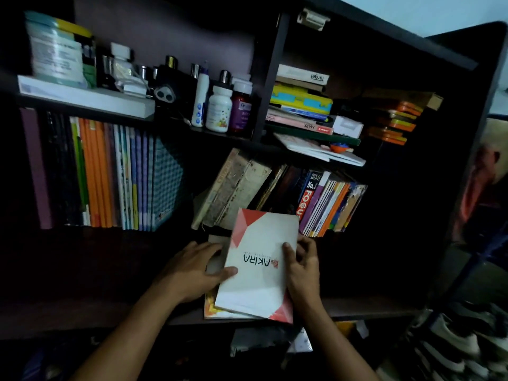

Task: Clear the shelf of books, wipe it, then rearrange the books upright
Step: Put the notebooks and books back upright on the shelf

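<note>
A white book with red corners and the word AKIRA (pixel 258 259) lies tilted on a small stack at the front of the dark shelf (pixel 104 259). My left hand (pixel 192 270) grips its left edge, thumb on the cover. My right hand (pixel 302 268) holds its right edge, thumb on the cover and fingers curled behind. Under it a book with an orange and yellow cover (pixel 213 307) shows at the lower left. Behind stand leaning old worn books (pixel 236 188) and colourful thin books (pixel 327 204). A row of upright books (pixel 110 174) fills the shelf's left part.
The shelf above carries bottles and jars (pixel 220 105), a big tub (pixel 55 50), and a flat pile of books (pixel 302 100) with orange boxes (pixel 393 119) to its right. Shoes (pixel 453 345) lie at the lower right. A cluttered lower compartment (pixel 261 339) sits below.
</note>
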Demonstrator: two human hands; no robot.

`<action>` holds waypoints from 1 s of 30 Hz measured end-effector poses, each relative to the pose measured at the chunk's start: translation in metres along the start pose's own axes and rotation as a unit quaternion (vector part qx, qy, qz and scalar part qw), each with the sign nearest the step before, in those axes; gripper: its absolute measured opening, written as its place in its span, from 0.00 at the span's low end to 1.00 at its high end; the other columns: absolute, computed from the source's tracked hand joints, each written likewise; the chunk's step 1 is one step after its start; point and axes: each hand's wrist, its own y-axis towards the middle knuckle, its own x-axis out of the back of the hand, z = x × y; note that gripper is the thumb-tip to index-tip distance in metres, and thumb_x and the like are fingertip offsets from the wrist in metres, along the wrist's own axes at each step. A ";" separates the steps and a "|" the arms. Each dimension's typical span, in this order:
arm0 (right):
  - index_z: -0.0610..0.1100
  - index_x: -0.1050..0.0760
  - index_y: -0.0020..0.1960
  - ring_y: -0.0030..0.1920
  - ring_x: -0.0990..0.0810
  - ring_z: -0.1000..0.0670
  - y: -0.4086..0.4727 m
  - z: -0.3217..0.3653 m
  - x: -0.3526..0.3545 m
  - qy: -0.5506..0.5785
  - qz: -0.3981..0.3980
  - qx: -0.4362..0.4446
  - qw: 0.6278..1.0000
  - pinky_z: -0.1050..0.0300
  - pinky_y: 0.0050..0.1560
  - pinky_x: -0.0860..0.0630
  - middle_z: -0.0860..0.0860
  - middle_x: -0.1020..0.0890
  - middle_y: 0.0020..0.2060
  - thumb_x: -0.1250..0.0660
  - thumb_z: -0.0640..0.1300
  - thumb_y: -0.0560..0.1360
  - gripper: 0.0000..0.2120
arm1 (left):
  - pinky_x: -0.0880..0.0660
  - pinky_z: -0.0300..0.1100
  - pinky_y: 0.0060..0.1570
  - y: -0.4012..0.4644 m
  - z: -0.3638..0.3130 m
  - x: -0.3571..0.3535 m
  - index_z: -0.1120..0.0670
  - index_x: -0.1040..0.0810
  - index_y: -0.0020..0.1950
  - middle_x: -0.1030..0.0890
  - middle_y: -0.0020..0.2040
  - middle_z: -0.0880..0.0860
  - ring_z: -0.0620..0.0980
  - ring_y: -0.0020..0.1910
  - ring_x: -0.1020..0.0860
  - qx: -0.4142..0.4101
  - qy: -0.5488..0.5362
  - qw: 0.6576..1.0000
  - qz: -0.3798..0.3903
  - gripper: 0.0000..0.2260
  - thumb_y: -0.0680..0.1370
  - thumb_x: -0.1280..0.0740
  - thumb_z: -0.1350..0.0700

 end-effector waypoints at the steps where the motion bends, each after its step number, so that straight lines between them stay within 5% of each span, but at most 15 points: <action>1: 0.47 0.29 0.59 0.47 0.14 0.40 -0.001 0.001 0.001 -0.001 0.010 0.003 1.000 0.37 0.47 0.17 0.50 0.13 0.47 0.32 0.42 0.80 0.09 | 0.36 0.42 0.65 0.001 -0.001 0.000 0.43 0.37 0.78 0.34 0.77 0.43 0.50 0.72 0.36 -0.015 0.030 0.999 0.007 0.43 0.69 0.48 0.21; 4: 0.50 0.26 0.64 0.53 0.14 0.46 -0.004 0.003 0.000 -0.024 0.063 0.003 0.998 0.42 0.53 0.17 0.50 0.14 0.54 0.23 0.50 0.73 0.22 | 0.36 0.42 0.64 0.002 0.005 -0.003 0.40 0.39 0.78 0.33 0.76 0.41 0.47 0.66 0.34 -0.058 0.027 0.998 0.000 0.40 0.69 0.53 0.25; 6: 0.50 0.30 0.70 0.57 0.16 0.47 -0.002 0.001 0.001 -0.028 0.092 -0.017 0.995 0.44 0.56 0.18 0.51 0.16 0.58 0.20 0.52 0.69 0.33 | 0.40 0.43 0.70 0.005 0.012 -0.006 0.38 0.45 0.80 0.36 0.78 0.43 0.49 0.71 0.36 -0.061 -0.005 0.998 -0.014 0.37 0.73 0.54 0.26; 8: 0.51 0.30 0.70 0.56 0.15 0.46 -0.001 -0.001 0.001 -0.002 0.092 -0.015 0.996 0.45 0.54 0.17 0.49 0.16 0.59 0.23 0.43 0.73 0.29 | 0.44 0.44 0.74 0.007 0.012 -0.007 0.37 0.50 0.81 0.39 0.80 0.45 0.51 0.77 0.40 -0.050 -0.010 0.999 -0.011 0.31 0.79 0.53 0.31; 11: 0.46 0.30 0.70 0.54 0.15 0.49 -0.004 0.000 -0.001 0.002 0.013 0.041 0.999 0.50 0.50 0.16 0.47 0.17 0.58 0.30 0.37 0.77 0.23 | 0.38 0.48 0.71 0.010 0.013 -0.010 0.35 0.48 0.80 0.34 0.75 0.45 0.52 0.73 0.35 -0.045 -0.010 0.999 -0.018 0.29 0.79 0.61 0.32; 14: 0.40 0.32 0.69 0.48 0.17 0.62 -0.008 0.007 0.000 -0.043 -0.087 0.117 0.988 0.68 0.43 0.21 0.50 0.18 0.54 0.33 0.38 0.80 0.19 | 0.35 0.44 0.68 0.015 0.015 -0.011 0.42 0.33 0.76 0.31 0.71 0.44 0.50 0.68 0.32 -0.032 -0.011 0.999 -0.039 0.20 0.85 0.50 0.44; 17: 0.41 0.33 0.68 0.46 0.18 0.66 -0.004 0.024 -0.001 -0.107 -0.079 0.154 0.979 0.72 0.38 0.23 0.58 0.21 0.50 0.35 0.41 0.81 0.17 | 0.34 0.42 0.67 0.014 0.011 -0.010 0.44 0.28 0.73 0.30 0.69 0.43 0.49 0.65 0.32 -0.032 0.025 0.998 -0.044 0.18 0.83 0.40 0.43; 21: 0.42 0.37 0.71 0.43 0.18 0.62 0.012 0.035 -0.012 -0.166 -0.042 0.147 0.974 0.71 0.34 0.23 0.62 0.23 0.46 0.37 0.43 0.83 0.19 | 0.36 0.41 0.66 0.014 0.010 -0.009 0.43 0.27 0.72 0.32 0.70 0.42 0.48 0.67 0.34 -0.026 0.050 0.997 -0.046 0.21 0.82 0.39 0.38; 25: 0.46 0.39 0.71 0.41 0.19 0.60 0.019 0.035 -0.020 -0.203 -0.038 0.133 0.969 0.66 0.35 0.21 0.53 0.19 0.50 0.38 0.45 0.83 0.18 | 0.36 0.43 0.66 0.014 0.009 -0.009 0.42 0.27 0.73 0.33 0.71 0.42 0.47 0.68 0.35 -0.023 0.066 0.996 -0.047 0.21 0.81 0.40 0.37; 30: 0.48 0.39 0.70 0.46 0.17 0.51 0.031 0.041 -0.029 -0.221 -0.051 0.134 0.965 0.48 0.45 0.15 0.49 0.19 0.56 0.38 0.46 0.83 0.18 | 0.36 0.43 0.66 0.015 0.011 -0.010 0.42 0.27 0.73 0.32 0.71 0.41 0.47 0.67 0.35 -0.025 0.058 0.997 -0.049 0.21 0.81 0.39 0.38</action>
